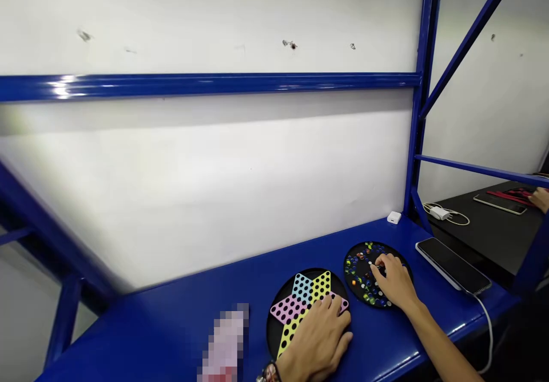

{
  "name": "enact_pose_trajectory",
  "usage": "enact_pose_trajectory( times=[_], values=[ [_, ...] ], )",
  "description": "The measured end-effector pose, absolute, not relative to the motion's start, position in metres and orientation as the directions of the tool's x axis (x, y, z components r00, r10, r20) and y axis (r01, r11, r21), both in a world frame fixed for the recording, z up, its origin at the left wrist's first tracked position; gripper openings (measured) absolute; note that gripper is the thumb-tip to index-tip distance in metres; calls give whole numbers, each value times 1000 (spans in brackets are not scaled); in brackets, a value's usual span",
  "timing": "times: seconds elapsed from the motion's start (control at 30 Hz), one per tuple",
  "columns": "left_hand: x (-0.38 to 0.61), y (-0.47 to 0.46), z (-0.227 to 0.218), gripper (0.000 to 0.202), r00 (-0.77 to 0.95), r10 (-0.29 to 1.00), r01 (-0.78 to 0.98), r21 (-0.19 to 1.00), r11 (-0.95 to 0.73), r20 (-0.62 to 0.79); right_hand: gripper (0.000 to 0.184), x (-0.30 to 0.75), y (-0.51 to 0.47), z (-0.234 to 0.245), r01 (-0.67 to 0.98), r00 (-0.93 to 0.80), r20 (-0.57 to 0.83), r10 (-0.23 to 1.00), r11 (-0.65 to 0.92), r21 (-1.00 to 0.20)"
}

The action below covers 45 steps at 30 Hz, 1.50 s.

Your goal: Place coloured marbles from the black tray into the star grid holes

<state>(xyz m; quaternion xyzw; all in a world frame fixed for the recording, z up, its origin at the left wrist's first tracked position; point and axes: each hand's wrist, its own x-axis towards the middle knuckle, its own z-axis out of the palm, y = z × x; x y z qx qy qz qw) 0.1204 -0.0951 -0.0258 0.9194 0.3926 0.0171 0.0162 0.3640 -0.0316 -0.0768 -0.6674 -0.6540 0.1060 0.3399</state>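
Note:
A round black Chinese checkers board (287, 307) with a star of pink, yellow and blue points full of black holes lies on the blue table. My left hand (319, 333), wearing a beaded bracelet, rests palm down over the board's right part, fingers laid forward and thumb apart. To its right is a round black tray (358, 256) with many coloured glass marbles (377, 299) scattered around its edge. Over that tray my right hand (395, 282) has its thumb and forefinger tips together near a white marble; what sits between them is too small to make out.
A phone (454, 265) with a white cable lies right of the tray. A small white case (394, 217) stands by the wall. Blue frame bars (214, 86) cross behind. Beyond the post, a black table (476, 222) holds a charger, another phone and another person's hand.

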Motion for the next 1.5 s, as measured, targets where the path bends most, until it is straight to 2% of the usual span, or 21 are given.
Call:
enact_pose_trajectory(
  times=[0.23, 0.43, 0.67, 0.87, 0.93, 1.0, 1.07, 1.1, 1.13, 1.17, 1.23, 1.27, 1.3, 1.37, 1.5],
  values=[
    [119, -98, -21, 21, 714, 698, 693, 92, -715, 49, 26, 365, -31, -77, 779, 125, 307, 943, 99, -619],
    [120, -90, -28, 30, 756, 652, 644, 112, -757, 57, 30, 366, -30, -75, 742, 140, 319, 937, 114, -661],
    [122, -87, -33, 32, 734, 679, 676, 75, -733, 20, 30, 365, -31, -74, 712, 151, 301, 942, 107, -694],
    [121, -90, -31, 32, 700, 714, 706, 124, -697, 25, 30, 363, -32, -68, 626, 180, 302, 936, 128, -769],
    [118, -88, -30, 32, 686, 726, 712, 163, -683, 44, 31, 356, -34, -60, 545, 206, 328, 922, 170, -821],
    [114, -85, -24, 35, 628, 770, 738, 230, -634, 109, 35, 343, -39, -48, 387, 223, 316, 922, 214, -897],
    [113, -80, -12, 40, 509, 836, 774, 315, -549, 207, 39, 322, -49, -37, 101, 185, 176, 967, 159, -982],
    [114, -78, -5, 43, 438, 862, 788, 352, -504, 254, 42, 309, -56, -32, -82, 105, 50, 993, 59, -995],
    [116, -76, 3, 44, 397, 871, 789, 378, -484, 287, 44, 295, -64, -29, -260, -25, -96, 995, -99, -961],
    [120, -75, 10, 44, 389, 870, 781, 393, -485, 302, 46, 282, -72, -28, -394, -199, -219, 955, -282, -875],
    [131, -75, 22, 39, 415, 856, 773, 377, -510, 307, 48, 258, -87, -30, -504, -466, -356, 810, -574, -645],
    [136, -76, 26, 35, 452, 843, 768, 354, -534, 292, 49, 249, -92, -33, -539, -517, -382, 766, -639, -549],
    [141, -77, 30, 31, 496, 824, 760, 323, -564, 273, 49, 244, -95, -37, -585, -519, -403, 754, -657, -475],
    [147, -80, 33, 24, 557, 794, 745, 278, -607, 241, 46, 241, -94, -42, -705, -428, -427, 796, -590, -394],
    [138, -84, 29, 11, 559, 785, 730, 292, -618, 266, 31, 262, -76, -38, -824, -276, -422, 864, -439, -359]
  ],
)
